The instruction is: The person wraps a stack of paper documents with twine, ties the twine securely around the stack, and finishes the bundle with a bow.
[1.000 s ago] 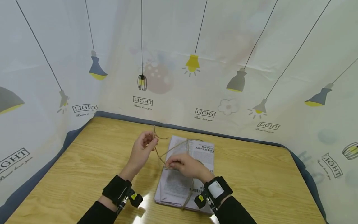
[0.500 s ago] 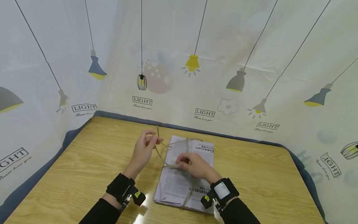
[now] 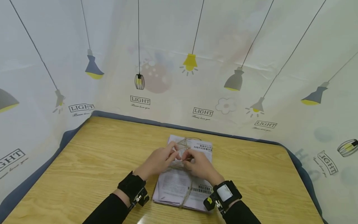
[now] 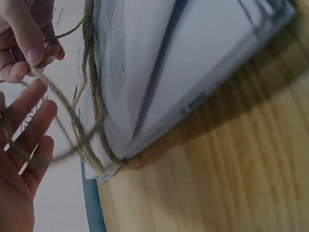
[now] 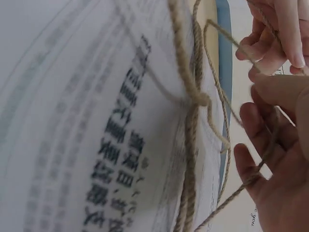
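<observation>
noted light wooden table [image 3: 84, 174]; flat stack of printed newspapers [image 3: 176, 186] lying at its centre, bound crosswise with brown jute twine [image 3: 188, 193]. found left hand [image 3: 159, 160] and right hand [image 3: 199, 165] together above stack, each pinching twine ends.

Rough jute twine [image 3: 186, 186] — matt printed paper stack [image 3: 174, 185] (newsprint-like) — glossy wood-grain table [image 3: 95, 161].

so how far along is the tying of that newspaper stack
Partly done. The twine already runs lengthwise round the newspaper stack and crosses itself in a first twist on top. In hand: the left hand and right hand meet over the crossing, each holding a loose strand. Left to do: no finished knot shows, and the strands hang slack.
</observation>
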Tool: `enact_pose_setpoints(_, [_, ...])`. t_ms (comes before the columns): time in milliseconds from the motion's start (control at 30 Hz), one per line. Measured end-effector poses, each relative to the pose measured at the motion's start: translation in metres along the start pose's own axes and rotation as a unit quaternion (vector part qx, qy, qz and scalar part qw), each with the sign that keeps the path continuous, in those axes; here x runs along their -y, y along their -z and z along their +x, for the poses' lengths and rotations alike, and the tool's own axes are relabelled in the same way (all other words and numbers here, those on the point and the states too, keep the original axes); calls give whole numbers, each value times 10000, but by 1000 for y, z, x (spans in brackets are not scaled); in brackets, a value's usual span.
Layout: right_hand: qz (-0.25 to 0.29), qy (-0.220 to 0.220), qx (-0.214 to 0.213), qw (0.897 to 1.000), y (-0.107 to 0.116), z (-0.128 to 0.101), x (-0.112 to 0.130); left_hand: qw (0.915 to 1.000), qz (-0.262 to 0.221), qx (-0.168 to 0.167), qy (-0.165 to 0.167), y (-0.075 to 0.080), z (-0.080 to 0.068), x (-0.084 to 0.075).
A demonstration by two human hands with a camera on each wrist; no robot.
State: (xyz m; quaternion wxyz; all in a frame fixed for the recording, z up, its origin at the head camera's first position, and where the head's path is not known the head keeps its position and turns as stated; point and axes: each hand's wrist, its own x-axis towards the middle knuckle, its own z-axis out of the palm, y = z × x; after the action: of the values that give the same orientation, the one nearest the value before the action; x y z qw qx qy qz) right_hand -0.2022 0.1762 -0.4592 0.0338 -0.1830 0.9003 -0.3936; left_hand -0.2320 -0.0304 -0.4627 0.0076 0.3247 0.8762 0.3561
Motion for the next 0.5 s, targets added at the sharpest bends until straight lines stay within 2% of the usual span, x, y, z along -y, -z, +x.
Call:
enact_pose_setpoints(167, [103,-39,-743,9972,1,-4,-3,9997,9,236,74,-6,2,-2])
enact_pose_setpoints(333, [-232,186,-944,9951,1,-5,-6,9990,32,417,124,-6,3,-5])
enact_pose_setpoints(433, [-561,242,-1027,9928,1,-6,-8,9994,20,316,132,-1,3,-6])
enact_pose_setpoints(500, [-694,243,-1073,9915,2,-7,-8,9998,78,81,186,3,3,-3])
